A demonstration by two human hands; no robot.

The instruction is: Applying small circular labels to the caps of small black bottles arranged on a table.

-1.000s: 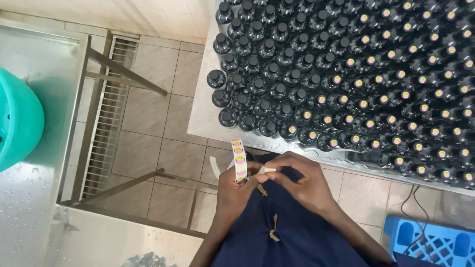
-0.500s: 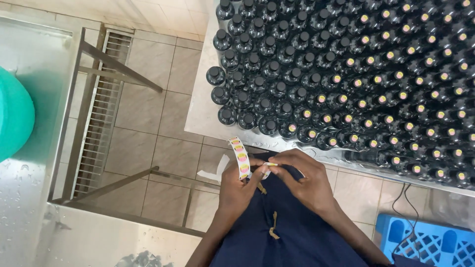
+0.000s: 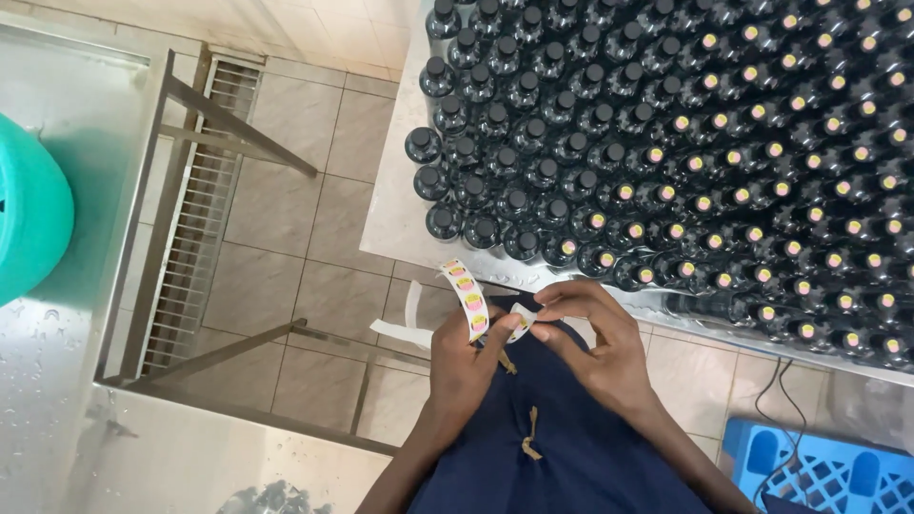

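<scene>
My left hand (image 3: 466,360) grips a white backing strip of small round stickers (image 3: 466,293) that curls up above my thumb. My right hand (image 3: 595,345) pinches the strip's end (image 3: 522,322) with thumb and forefinger, right beside the left thumb. Both hands are held in front of my dark blue apron, just below the near edge of a steel table (image 3: 395,214). The table is packed with several dark bottles (image 3: 609,143). The bottles on the right carry a round sticker on the cap, those on the left have bare black caps.
A wet steel counter (image 3: 67,314) with a teal tub (image 3: 29,214) is at the left. A floor drain grate (image 3: 205,209) and steel frame bars (image 3: 228,128) lie over tan tiles. A blue plastic crate (image 3: 819,471) sits at the bottom right.
My hands stay together at the strip; the right fingers have shifted slightly on its end. The view has drifted a little.
</scene>
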